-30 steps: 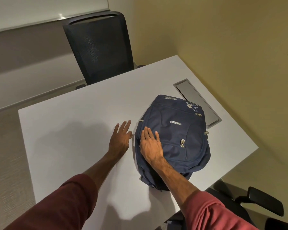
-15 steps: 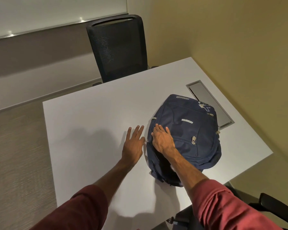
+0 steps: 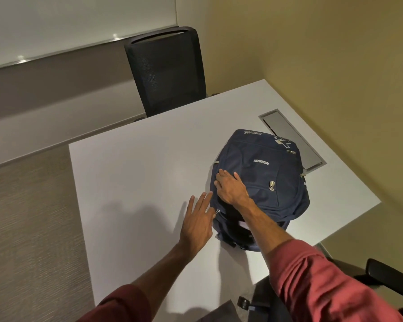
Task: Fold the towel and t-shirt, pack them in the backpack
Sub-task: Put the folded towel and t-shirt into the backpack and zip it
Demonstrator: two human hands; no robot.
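Note:
A navy blue backpack (image 3: 263, 173) lies flat on the white table (image 3: 135, 173), its front pockets facing up. My right hand (image 3: 230, 188) rests palm down on its left part, fingers spread and pressing the fabric. My left hand (image 3: 197, 223) is at the bag's left side. Its index finger and thumb pinch a small metal zipper pull (image 3: 217, 211) while the other fingers stay stretched out. No towel or t-shirt is in view.
A grey cable hatch (image 3: 291, 138) is set into the table just behind the backpack. A black mesh office chair (image 3: 165, 70) stands at the far edge. Another black chair's armrest (image 3: 391, 277) is at the lower right. A yellow wall runs along the right.
My left hand has drawn back along the bag's left side toward me, the zipper pull moving with it. My right hand has stayed on the backpack. The camera view shifted left.

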